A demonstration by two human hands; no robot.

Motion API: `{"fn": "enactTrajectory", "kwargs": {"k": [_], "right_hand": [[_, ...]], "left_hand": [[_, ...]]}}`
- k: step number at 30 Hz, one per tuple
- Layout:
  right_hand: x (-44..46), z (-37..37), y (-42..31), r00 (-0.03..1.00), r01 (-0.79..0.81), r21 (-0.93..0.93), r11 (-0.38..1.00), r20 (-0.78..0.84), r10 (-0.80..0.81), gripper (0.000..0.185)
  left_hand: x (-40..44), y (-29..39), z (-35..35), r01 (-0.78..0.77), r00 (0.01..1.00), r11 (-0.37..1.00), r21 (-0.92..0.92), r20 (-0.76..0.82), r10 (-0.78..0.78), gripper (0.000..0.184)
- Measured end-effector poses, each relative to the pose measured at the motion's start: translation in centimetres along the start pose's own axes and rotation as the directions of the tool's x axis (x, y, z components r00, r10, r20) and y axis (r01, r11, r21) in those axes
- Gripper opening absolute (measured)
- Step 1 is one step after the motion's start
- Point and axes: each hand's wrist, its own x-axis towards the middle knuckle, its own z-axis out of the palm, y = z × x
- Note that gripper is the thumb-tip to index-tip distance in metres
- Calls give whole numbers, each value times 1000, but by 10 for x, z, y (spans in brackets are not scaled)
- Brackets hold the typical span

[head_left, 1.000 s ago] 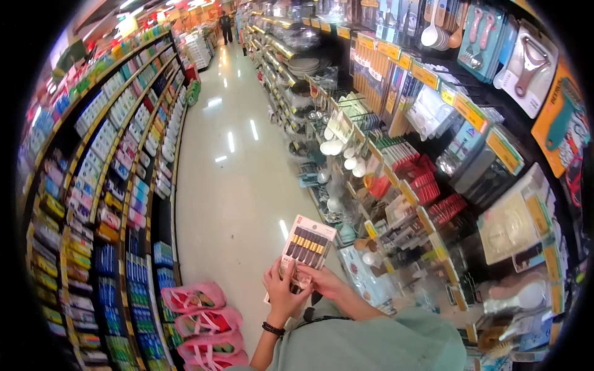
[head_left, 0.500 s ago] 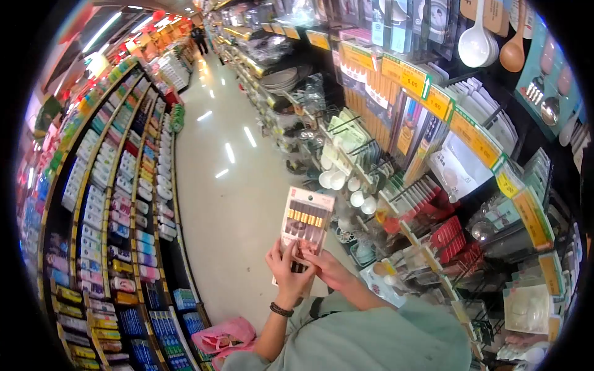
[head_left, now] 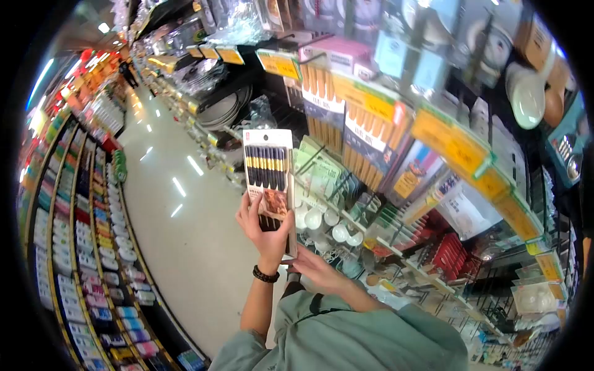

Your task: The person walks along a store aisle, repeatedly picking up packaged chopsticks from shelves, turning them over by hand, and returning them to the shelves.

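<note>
A flat boxed pack of chopsticks (head_left: pixel 266 161), dark with gold bands and a food picture on its label, stands upright before me. My left hand (head_left: pixel 263 238), with a dark beaded bracelet at the wrist, is closed around its lower part, fingers on the left edge and thumb on the right. At the pack's bottom right corner is my right hand (head_left: pixel 315 270), its fingertips against the lower edge and partly hidden. Behind the pack, further boxed chopsticks (head_left: pixel 323 105) hang on the rack in pale wood colours.
Orange price tags (head_left: pixel 455 145) line the shelf rail on the right. White spoons (head_left: pixel 314 217), a red slotted item (head_left: pixel 451 256) and pale ladles (head_left: pixel 526 93) hang there. Shelves of bottles (head_left: pixel 74 247) run along the left. A person (head_left: pixel 128 73) stands far down the aisle (head_left: pixel 179 247).
The pack has moved up and left in view and is more upright. My right hand has slid from its front to the bottom corner. The view has turned toward the right-hand rack.
</note>
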Motion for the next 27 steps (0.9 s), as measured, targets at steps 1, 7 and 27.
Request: {"fn": "enactTrajectory", "kwargs": {"k": [1,7,27], "right_hand": [[18,0,-5,999,-5,-15,1000,-32,5,60],[124,-12,-32,985,85,-95,992,-140,-98,65],[225,-20,-38,877,298,-306,904,-286,-386,79]], "left_hand": [[19,-11,9,-19,1000,999,-29,-2,19,73],[124,-52,47,-103,995,978,-181,-4,104,77],[222,-96,96,-246,962,934,-260,54,268,70]]}}
